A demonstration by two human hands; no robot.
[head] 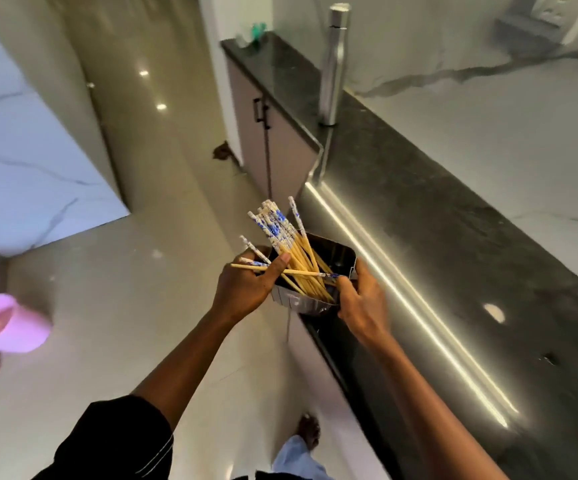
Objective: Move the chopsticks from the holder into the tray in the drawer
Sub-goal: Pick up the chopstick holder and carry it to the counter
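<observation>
steel, shiny and rectangular, the chopstick holder (315, 299) is held in the air at the edge of the dark stone counter (453, 258), above the pale tiled floor (142, 306). inside it stands a bundle of wooden chopsticks (292, 252), their blue-and-white patterned ends fanned up and to the left; one chopstick lies crosswise over the rim. the left hand (246, 287) has its grip closed on the holder's left side, thumb pressed against the sticks. the right hand (360, 303) clasps the right side, fingers curled around the wall. farther along the counter stands a tall steel bottle (332, 64), well apart.
</observation>
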